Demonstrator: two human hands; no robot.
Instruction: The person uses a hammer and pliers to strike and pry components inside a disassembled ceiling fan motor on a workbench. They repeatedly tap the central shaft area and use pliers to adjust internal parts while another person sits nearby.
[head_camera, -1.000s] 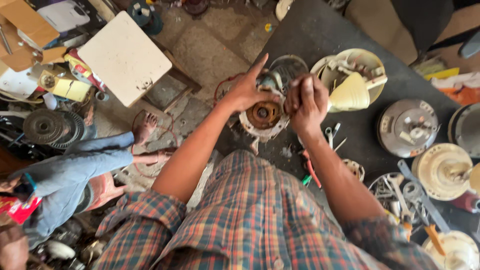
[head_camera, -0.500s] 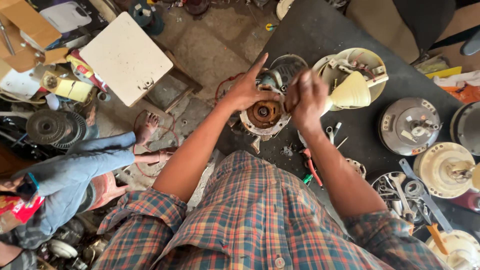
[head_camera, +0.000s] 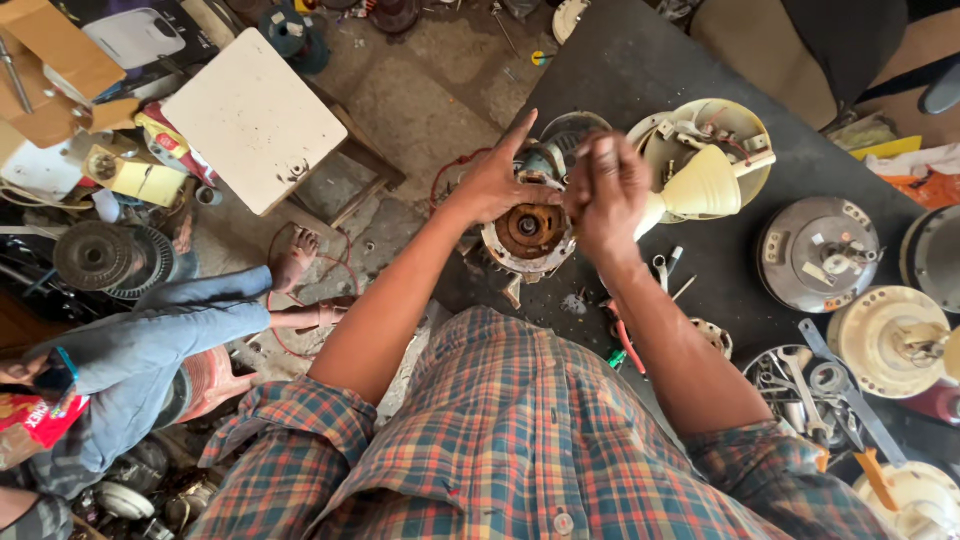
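Note:
A round fan motor (head_camera: 528, 238) with copper windings and a rusty centre sits near the left edge of the black table (head_camera: 640, 60). My left hand (head_camera: 492, 182) lies on its far left rim, thumb hooked on the edge and index finger pointing away. My right hand (head_camera: 606, 192) is over the motor's right rim, blurred by motion, with the fingers bunched together. Whether anything is inside those fingers is hidden.
A cream fan housing with a cone (head_camera: 700, 170), a grey motor cover (head_camera: 815, 250), a cream disc (head_camera: 890, 335) and loose wrenches (head_camera: 800, 385) lie to the right. Red-handled pliers (head_camera: 625, 340) lie near me. A person in jeans (head_camera: 150, 330) sits on the floor to the left, beside a white stool (head_camera: 255, 120).
My right hand has lifted slightly off the motor's right rim and is now blurred with movement. My left hand and the motor have stayed in place.

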